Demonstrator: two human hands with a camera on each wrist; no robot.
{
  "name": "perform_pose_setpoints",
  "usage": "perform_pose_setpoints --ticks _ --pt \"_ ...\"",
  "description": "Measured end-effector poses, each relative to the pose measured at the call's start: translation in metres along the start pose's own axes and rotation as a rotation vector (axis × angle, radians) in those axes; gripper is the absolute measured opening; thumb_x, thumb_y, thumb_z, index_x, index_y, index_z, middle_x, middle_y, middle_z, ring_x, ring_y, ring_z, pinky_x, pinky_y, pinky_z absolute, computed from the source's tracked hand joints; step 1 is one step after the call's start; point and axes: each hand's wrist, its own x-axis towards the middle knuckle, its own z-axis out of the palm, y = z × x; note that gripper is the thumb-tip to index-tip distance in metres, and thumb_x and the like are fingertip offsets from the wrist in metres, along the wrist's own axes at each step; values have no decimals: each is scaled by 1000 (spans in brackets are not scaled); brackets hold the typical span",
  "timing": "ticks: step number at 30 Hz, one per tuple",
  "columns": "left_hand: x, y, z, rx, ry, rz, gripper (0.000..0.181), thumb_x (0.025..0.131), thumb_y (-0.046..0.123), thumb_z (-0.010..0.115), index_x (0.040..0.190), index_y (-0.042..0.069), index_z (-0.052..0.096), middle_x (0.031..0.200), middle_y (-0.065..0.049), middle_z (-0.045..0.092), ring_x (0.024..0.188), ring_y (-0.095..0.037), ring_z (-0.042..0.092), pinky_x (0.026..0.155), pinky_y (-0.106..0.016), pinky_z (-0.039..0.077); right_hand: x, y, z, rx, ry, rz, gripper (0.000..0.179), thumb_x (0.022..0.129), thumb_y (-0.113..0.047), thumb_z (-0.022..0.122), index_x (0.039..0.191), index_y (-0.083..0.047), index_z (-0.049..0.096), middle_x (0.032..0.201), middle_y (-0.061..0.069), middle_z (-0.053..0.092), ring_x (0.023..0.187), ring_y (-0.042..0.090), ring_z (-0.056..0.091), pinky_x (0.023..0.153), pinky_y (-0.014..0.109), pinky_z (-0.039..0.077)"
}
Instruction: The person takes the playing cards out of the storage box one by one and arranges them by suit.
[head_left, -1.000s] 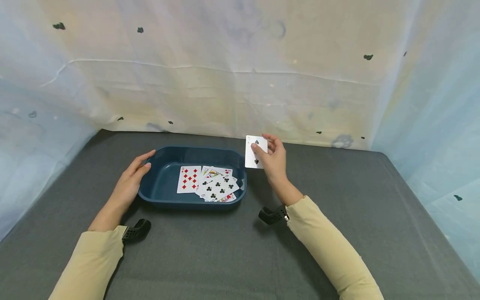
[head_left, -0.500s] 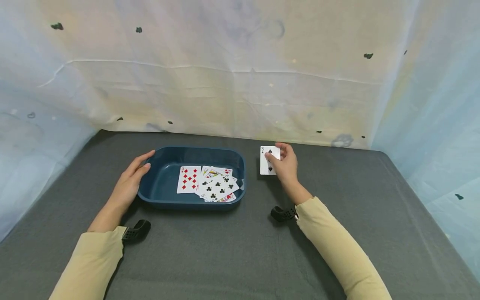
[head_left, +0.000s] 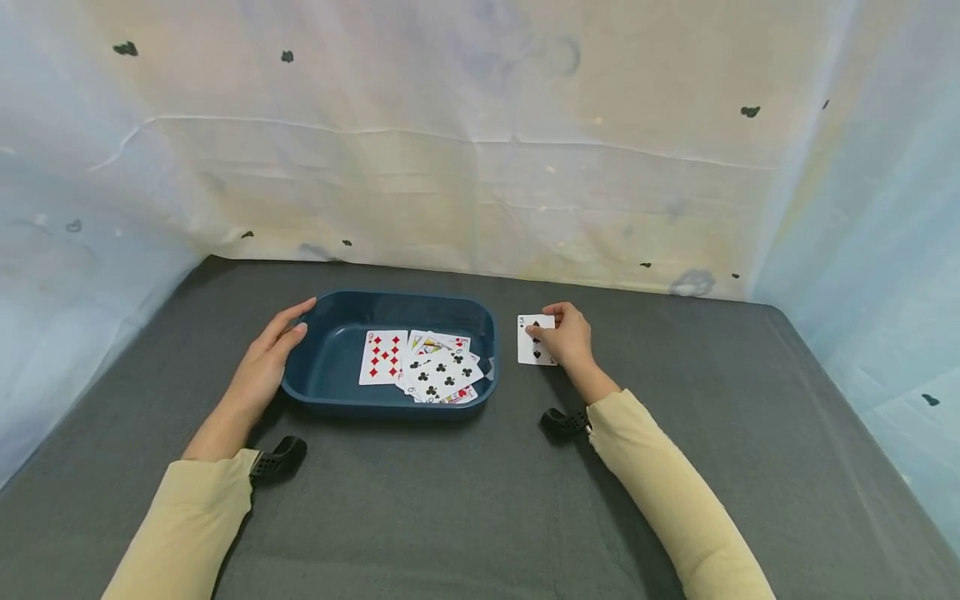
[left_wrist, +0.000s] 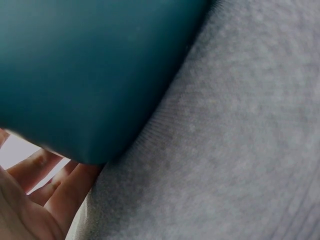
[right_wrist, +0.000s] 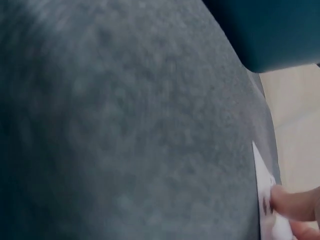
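Observation:
A three of spades playing card [head_left: 528,352] is pinched between the thumb and fingers of my right hand [head_left: 572,337], close above or on the cloth just right of a dark blue tub [head_left: 375,408]. The right wrist view shows the thumb [right_wrist: 292,202] on the card's face, with the card nearly edge-on. Against the tub's left end rests my left hand [head_left: 258,371], its fingers [left_wrist: 70,195] fairly straight along the wall. Inside the tub, a diamonds card [head_left: 381,358] lies face up beside an overlapping pile topped by a clubs card [head_left: 442,377].
Dark grey cloth [head_left: 420,508] covers the table. Pale patterned curtains [head_left: 465,192] stand behind it and on both sides. A black wrist device [head_left: 281,458] sits below the left hand, and another black device [head_left: 562,423] is on the right wrist.
My right hand has carried the three of spades rightward away from the tub's edge, then lowered it toward the cloth. The left hand and the cards in the tub stay put.

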Motion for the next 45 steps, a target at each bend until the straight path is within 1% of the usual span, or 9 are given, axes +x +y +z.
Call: perform_pose_setpoints --ticks 6,13,16,21,24,27,37,42,45 --pt "1 1 0 1 2 -3 53 105 40 31 154 21 23 161 -12 10 144 -43 10 111 -68 8 -3 -5 -1 -41 48 -28 40 84 -16 74 118 1 60 115 21 54 104 33 48 90 44 43" --pt "-1 2 0 2 0 9 53 105 39 31 154 19 24 161 -13 10 144 -44 11 111 -68 9 -7 -7 -2 11 38 -25 39 86 -19 72 118 0 61 119 20 54 109 32 50 93 45 44" --pt "-1 1 0 0 0 9 53 105 39 31 154 19 23 161 -12 10 144 -44 10 111 -68 9 -8 -12 -4 98 23 -11 39 87 -23 71 120 -3 61 122 18 56 114 31 51 96 44 44" --pt "0 -1 -1 0 3 -2 53 105 38 32 154 21 23 161 -11 9 145 -42 9 111 -67 8 -18 -38 -5 356 -27 6 41 87 -24 72 121 -3 62 122 15 58 114 29 53 96 42 46" --pt "0 -1 -1 -2 5 -10 52 105 38 31 154 21 23 161 -11 9 145 -42 9 111 -67 7 -27 -59 -3 458 -55 -40 41 86 -22 72 120 -2 62 119 14 59 110 27 54 94 40 46" --pt "0 0 -1 0 6 -11 52 105 38 32 154 20 23 161 -11 10 145 -42 9 111 -67 7 -36 -77 2 494 -83 -96 39 86 -20 73 119 -1 63 117 12 61 104 24 56 92 36 48" --pt "1 0 2 14 17 -24 51 105 38 33 153 24 25 161 -11 11 145 -42 10 110 -69 9 -55 -105 22 525 -190 -205 35 84 -16 74 115 -2 65 106 9 64 92 17 59 76 23 50" --pt "1 0 2 12 16 -22 52 104 41 32 153 24 24 161 -11 11 145 -43 11 110 -69 9 -59 -108 32 481 -239 -235 33 85 -18 74 113 -3 66 102 8 65 90 17 60 69 21 47" --pt "1 -1 2 9 17 -24 52 104 41 32 153 25 25 161 -11 11 145 -42 11 110 -69 9 -60 -109 37 428 -325 -237 33 85 -20 74 113 -4 66 104 7 65 89 16 59 70 23 48"
